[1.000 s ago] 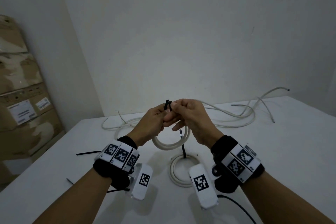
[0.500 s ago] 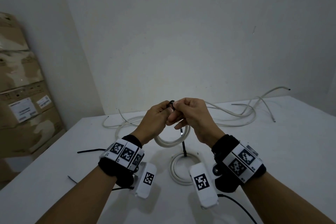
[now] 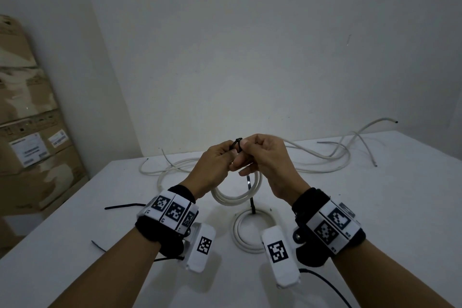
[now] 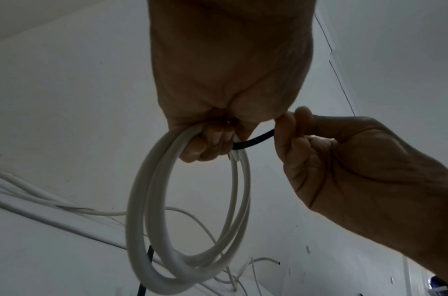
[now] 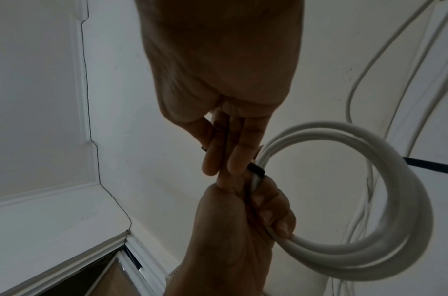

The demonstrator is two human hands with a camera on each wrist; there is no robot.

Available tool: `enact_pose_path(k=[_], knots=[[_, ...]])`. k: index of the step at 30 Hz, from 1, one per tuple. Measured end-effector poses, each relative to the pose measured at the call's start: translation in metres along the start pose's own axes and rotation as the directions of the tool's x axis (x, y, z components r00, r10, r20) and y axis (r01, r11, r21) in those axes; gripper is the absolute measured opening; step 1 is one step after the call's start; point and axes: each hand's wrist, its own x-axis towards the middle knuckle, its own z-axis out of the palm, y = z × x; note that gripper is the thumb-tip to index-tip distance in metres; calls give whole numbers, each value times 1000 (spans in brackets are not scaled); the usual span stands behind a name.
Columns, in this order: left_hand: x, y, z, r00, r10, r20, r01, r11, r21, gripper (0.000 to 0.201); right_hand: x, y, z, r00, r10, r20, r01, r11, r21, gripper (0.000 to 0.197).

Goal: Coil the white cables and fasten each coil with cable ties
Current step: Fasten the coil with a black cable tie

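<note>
My left hand [image 3: 228, 157] grips the top of a small white cable coil [image 3: 237, 196] that hangs above the table. A black cable tie [image 3: 237, 145] wraps the bundle where I hold it. My right hand [image 3: 246, 155] pinches that tie between thumb and fingers, touching the left hand. In the left wrist view the left hand's fingers [image 4: 205, 144] curl round the coil [image 4: 147, 220], and the tie [image 4: 253, 141] runs across to the right hand [image 4: 289, 128]. In the right wrist view the tie [image 5: 256, 170] sits at the right hand's fingertips [image 5: 233, 162], next to the coil [image 5: 370, 200].
A second white coil [image 3: 250, 232] lies on the white table [image 3: 375, 207] under my hands, with a black tie tail [image 3: 250, 195] standing up from it. Loose white cables [image 3: 312, 160] sprawl along the back. Spare black ties [image 3: 125, 206] lie at the left. Cardboard boxes [image 3: 30, 145] stack against the left wall.
Both hands stay together above the table, holding the coil and the tie. My right fingers have shifted slightly on the tie; the coil hangs much as before.
</note>
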Motion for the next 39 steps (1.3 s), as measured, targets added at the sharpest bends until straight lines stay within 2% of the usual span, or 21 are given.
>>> enact_pose_path(k=[6,16,21,23,26,29,31,33,36,39], knots=[[-2,-3,1,1000,18,-12,-16,994,105,27,1,3,1,999,39,-22,-39,999,-10,18],[-5,-2,3,999,43,-12,-41,990,136,26,2,0,-3,997,81,-6,-81,994,-74,21],[-6,1,2,1000,21,-8,-20,995,98,26,5,1,-6,998,42,-41,-51,967,-248,25],[-5,2,0,1000,14,-26,-11,996,91,26,5,7,-3,995,-14,-96,-21,934,-358,23],[-4,3,2,1000,-3,-18,5,995,101,24,2,17,4,952,-252,-172,91,773,-628,12],[-6,2,5,1000,-4,-22,6,993,121,31,-4,24,10,864,-500,-53,310,613,-727,1],[-8,2,5,1000,14,-28,-9,985,170,36,-5,29,11,805,-594,14,385,504,-773,9],[-10,4,4,998,65,-28,-57,970,236,37,-4,32,11,788,-615,21,400,486,-777,10],[-13,7,4,993,113,-30,-98,941,323,37,-4,31,10,806,-592,21,400,518,-756,9],[-15,11,5,992,119,-38,-100,937,334,39,-1,27,11,825,-565,10,376,536,-756,6]])
